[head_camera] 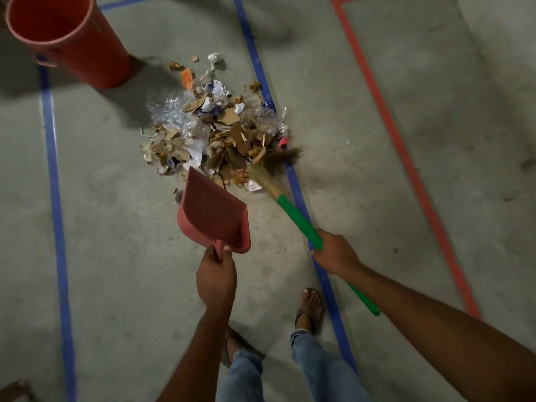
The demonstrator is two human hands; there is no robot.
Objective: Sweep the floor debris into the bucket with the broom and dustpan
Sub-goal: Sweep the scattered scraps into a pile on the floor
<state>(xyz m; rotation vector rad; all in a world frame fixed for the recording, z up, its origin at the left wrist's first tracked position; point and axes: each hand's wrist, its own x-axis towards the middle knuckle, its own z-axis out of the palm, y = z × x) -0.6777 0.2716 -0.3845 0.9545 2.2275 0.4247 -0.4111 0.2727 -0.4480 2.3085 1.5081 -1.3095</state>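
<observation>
A heap of debris (pixel 214 126), cardboard scraps, crumpled paper and clear plastic, lies on the concrete floor in the middle of the view. My left hand (pixel 216 278) grips the handle of a red dustpan (pixel 214 213), whose front lip sits at the near edge of the heap. My right hand (pixel 335 252) grips the green handle of a broom (pixel 298 219). Its straw bristles (pixel 272 166) lie against the heap's right near side, blurred. A red bucket (pixel 66 39) stands open and upright at the top left, apart from the heap.
Blue tape lines (pixel 56 216) run along the floor at left and under the broom, and a red tape line (pixel 406 158) runs at right. My sandalled feet (pixel 310 311) stand just behind the hands. A brown object pokes in at the bottom left corner (pixel 13 391).
</observation>
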